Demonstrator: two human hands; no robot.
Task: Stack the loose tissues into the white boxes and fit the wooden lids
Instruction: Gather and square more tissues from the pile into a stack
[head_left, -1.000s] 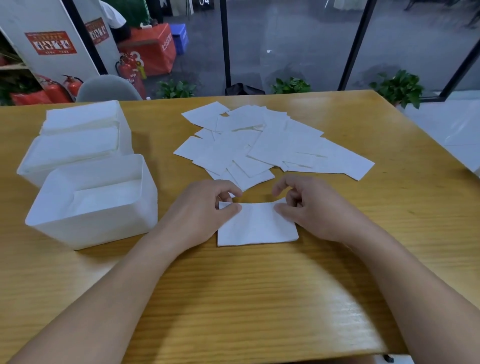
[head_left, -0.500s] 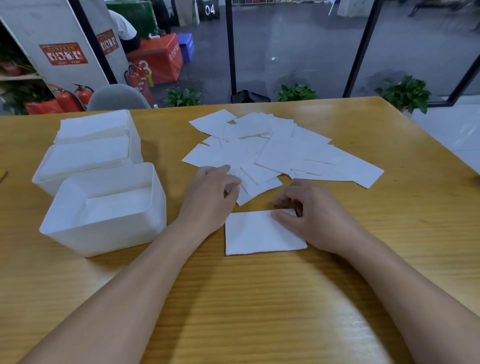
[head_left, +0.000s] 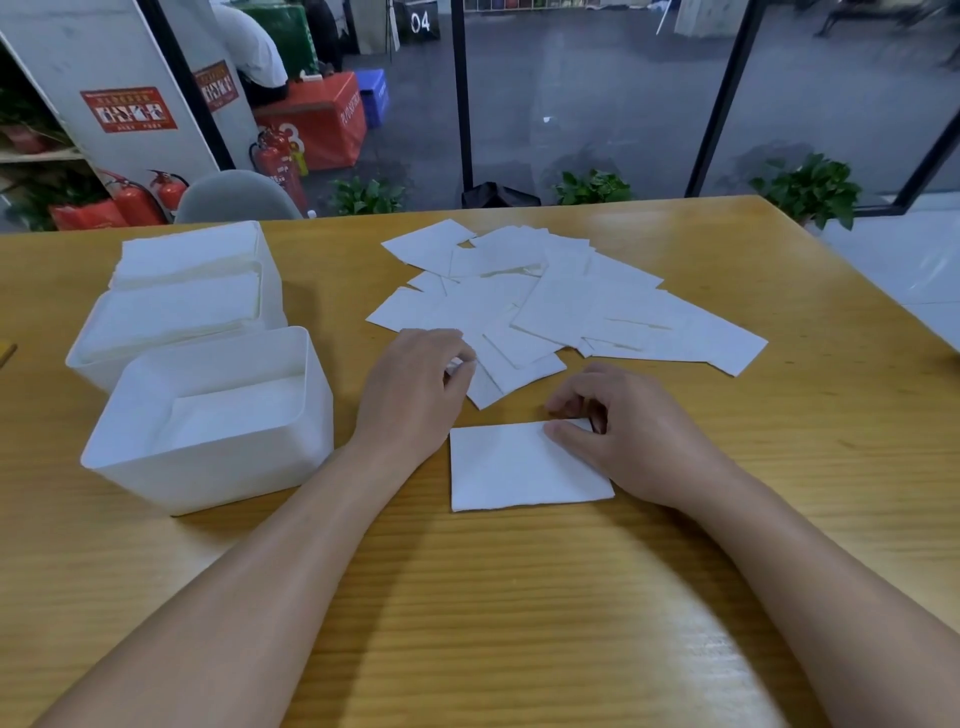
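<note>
A folded tissue (head_left: 524, 465) lies flat on the table (head_left: 519, 597), just in front of the loose pile (head_left: 561, 306). Its far right corner is pinned under the right hand (head_left: 623, 436), whose fingers are curled, with the thumb laid on the sheet; whether the corner is pinched cannot be told. The near left edge of the pile is met by the left hand (head_left: 415, 387), its fingertips bent onto a sheet there; a firm grip cannot be made out. The pile is spread across the middle of the table, sheets overlapping at many angles. To the left, a white box (head_left: 208, 467) is seen near the left forearm, with tissues low inside it. Behind it, touching, two further boxes (head_left: 171, 306) are filled to the rim. Potted plants (head_left: 805, 187) and fire extinguishers (head_left: 275, 166) are seen beyond the table.
</note>
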